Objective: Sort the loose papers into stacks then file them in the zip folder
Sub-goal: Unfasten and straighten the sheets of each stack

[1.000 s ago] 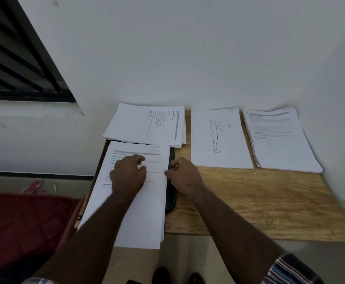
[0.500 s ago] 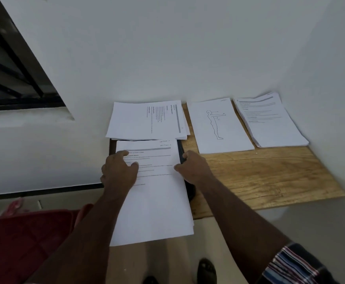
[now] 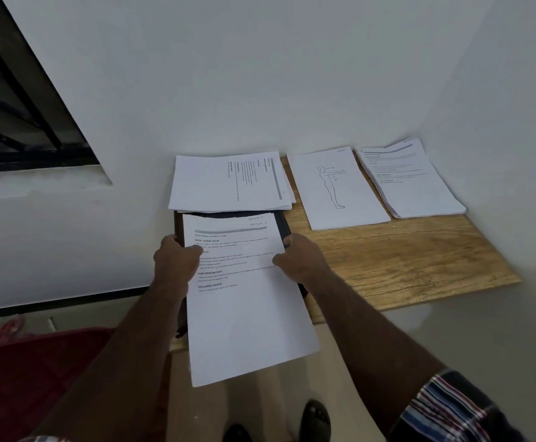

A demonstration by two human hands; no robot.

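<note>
Both hands, left hand (image 3: pixel 174 261) and right hand (image 3: pixel 299 259), are pinching the paper stack's (image 3: pixel 244 301) side edges over the zip folder (image 3: pixel 284 225) at the desk's (image 3: pixel 419 263) front-left corner; feeding evenly should be avoiding buckled sheets.

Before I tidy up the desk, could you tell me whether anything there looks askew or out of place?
Yes: the stack of papers held by the left hand and right hand overhangs the table's front edge. The stack at the back left lies sideways, unlike the others.
</note>
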